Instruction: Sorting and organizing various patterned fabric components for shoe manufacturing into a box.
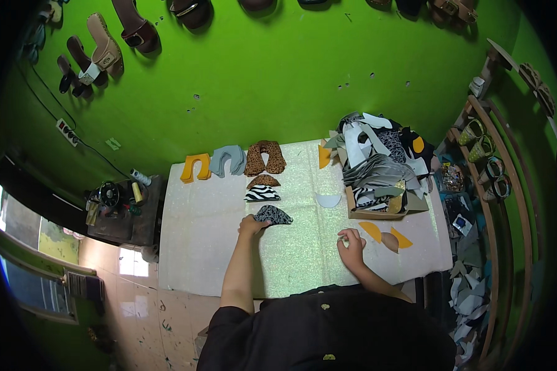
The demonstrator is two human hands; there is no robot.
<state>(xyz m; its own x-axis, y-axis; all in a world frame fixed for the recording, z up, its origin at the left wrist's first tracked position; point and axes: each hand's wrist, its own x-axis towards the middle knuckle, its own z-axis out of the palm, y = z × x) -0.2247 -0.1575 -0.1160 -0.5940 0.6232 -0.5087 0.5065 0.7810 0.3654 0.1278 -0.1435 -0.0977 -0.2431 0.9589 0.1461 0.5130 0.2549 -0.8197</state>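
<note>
My left hand [252, 226] grips the left end of a half-round black-and-grey patterned cut piece [275, 214], its thumb lying over the edge. Just beyond lie a zebra-striped half-round piece [263, 193] and a leopard-print one [264, 180]. Loosely curled, my right hand [353, 248] hovers at the table's right part with nothing visible in it. Beside it are a yellow half-round piece [371, 231], a brown one [390, 242] and another yellow piece [401, 237]. A pale half-round piece [328, 200] rests farther off.
Stacks of U-shaped pieces stand along the far edge: yellow [195, 169], grey [228, 161] and leopard-print [254, 162]. A cardboard box [377, 214] overflows with scraps at the right. Left of the table [192, 247] is a sewing machine [109, 195]; a wooden rack [486, 161] holds sandals.
</note>
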